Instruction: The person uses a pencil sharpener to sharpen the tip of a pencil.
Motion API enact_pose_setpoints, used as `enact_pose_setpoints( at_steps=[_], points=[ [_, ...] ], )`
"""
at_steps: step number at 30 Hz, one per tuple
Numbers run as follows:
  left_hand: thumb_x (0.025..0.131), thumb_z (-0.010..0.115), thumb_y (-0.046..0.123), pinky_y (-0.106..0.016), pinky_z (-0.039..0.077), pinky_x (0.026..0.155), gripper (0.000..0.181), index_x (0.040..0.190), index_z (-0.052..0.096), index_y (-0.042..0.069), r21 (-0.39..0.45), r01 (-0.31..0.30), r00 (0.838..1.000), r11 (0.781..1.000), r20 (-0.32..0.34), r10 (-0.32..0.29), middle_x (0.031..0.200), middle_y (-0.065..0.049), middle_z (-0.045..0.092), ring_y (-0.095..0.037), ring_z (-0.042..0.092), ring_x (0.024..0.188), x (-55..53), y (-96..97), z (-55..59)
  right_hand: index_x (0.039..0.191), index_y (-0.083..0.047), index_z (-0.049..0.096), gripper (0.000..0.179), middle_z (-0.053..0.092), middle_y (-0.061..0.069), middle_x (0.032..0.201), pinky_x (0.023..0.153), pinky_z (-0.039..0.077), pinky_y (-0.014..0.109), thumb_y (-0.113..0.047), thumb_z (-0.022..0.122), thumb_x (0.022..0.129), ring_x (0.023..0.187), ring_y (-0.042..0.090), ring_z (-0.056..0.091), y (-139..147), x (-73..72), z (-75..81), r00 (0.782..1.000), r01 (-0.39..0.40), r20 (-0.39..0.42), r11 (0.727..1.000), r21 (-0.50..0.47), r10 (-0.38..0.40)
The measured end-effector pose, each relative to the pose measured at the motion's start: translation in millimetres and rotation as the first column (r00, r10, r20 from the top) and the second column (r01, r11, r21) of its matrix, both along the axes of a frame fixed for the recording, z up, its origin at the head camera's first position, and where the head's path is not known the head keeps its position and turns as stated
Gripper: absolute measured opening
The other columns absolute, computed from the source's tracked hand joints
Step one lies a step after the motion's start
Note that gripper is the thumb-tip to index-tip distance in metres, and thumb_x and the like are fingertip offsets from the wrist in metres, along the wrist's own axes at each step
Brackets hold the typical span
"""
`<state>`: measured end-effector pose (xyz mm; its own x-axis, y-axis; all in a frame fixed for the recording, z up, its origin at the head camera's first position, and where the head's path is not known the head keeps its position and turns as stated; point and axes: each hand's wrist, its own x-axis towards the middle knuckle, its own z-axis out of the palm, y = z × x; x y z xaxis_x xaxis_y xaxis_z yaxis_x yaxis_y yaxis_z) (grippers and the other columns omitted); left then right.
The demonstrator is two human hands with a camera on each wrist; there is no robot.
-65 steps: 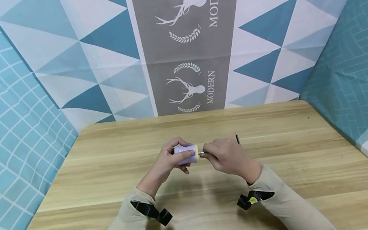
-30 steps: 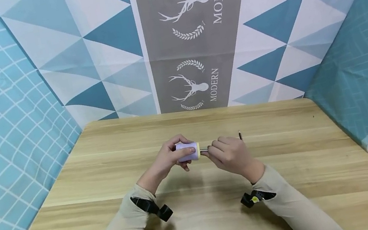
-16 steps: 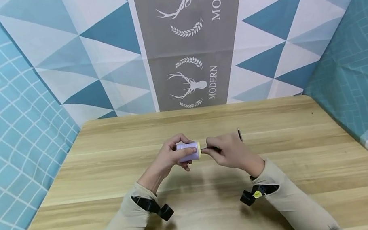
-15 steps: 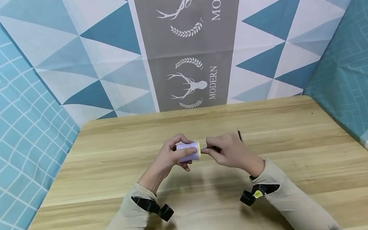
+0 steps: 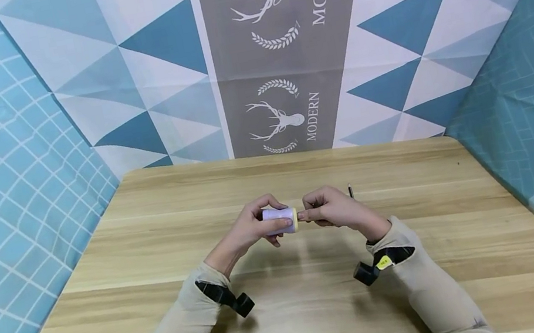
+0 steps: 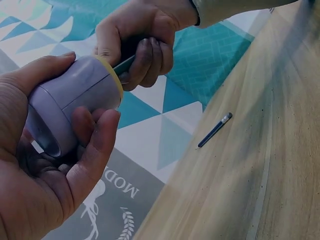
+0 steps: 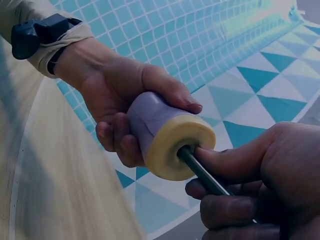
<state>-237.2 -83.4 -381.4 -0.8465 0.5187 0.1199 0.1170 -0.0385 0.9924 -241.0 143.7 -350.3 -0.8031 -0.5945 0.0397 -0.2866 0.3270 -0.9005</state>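
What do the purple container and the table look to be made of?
Purple container: probably plastic, satin; smooth shell with a thin seam and soft highlights.
Table: wood or wood-look laminate, slightly glossy; striped grain and pale reflections show, but the core doesn't.

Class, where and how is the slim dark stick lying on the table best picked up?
Probably at its middle, pinched from above: the slim dark stick lies flat on the table, with bare surface along both long sides, so finger and thumb could straddle its narrow width.
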Motion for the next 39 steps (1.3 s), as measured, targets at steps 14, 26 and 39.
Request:
enact_pose_setpoints(
  at_steps=[14, 26, 39],
  points=[
    [0.086, 0.069, 0.002, -0.032, 0.059, 0.049, 0.026, 0.106, 0.055, -0.008, 0.025, -0.022, 1.0, 0.999, 0.008, 0.022, 0.09, -0.015, 0.059, -0.023, 0.062, 0.065, -3.3, -4.1, 1.1, 0.102, -0.01, 0.07, 0.015, 0.055, -0.01, 0.069, 0.05, 0.042, 0.024, -0.022, 0.071, 0.094, 0.056, 0.004, 0.044, 13.7, 13.1, 7.7, 0.832, 0.046, -0.545, 0.964, 0.261, 0.107],
    [0.087, 0.068, 0.004, -0.031, 0.059, 0.049, 0.028, 0.109, 0.056, -0.008, 0.029, -0.026, 1.0, 0.999, 0.004, 0.026, 0.09, -0.015, 0.058, -0.022, 0.062, 0.063, -1.6, -6.0, 5.4, 0.094, -0.005, 0.067, 0.022, 0.049, 0.0, 0.065, 0.039, 0.036, 0.019, -0.019, 0.053, 0.104, 0.047, 0.009, 0.043, 6.6, 4.5, -18.5, -0.01, 0.121, -0.991, 0.984, 0.133, 0.135],
    [0.087, 0.068, 0.001, -0.029, 0.057, 0.046, 0.025, 0.105, 0.055, -0.01, 0.033, -0.021, 0.999, 0.999, 0.044, 0.019, 0.088, -0.015, 0.059, -0.02, 0.06, 0.061, -2.8, -3.6, 0.8, 0.081, -0.005, 0.057, 0.033, 0.05, -0.004, 0.057, 0.038, 0.033, 0.014, -0.02, 0.046, 0.107, 0.043, 0.004, 0.04, 0.3, 5.9, -19.1, 0.185, 0.005, -0.965, 0.981, 0.192, 0.187]
  ],
)
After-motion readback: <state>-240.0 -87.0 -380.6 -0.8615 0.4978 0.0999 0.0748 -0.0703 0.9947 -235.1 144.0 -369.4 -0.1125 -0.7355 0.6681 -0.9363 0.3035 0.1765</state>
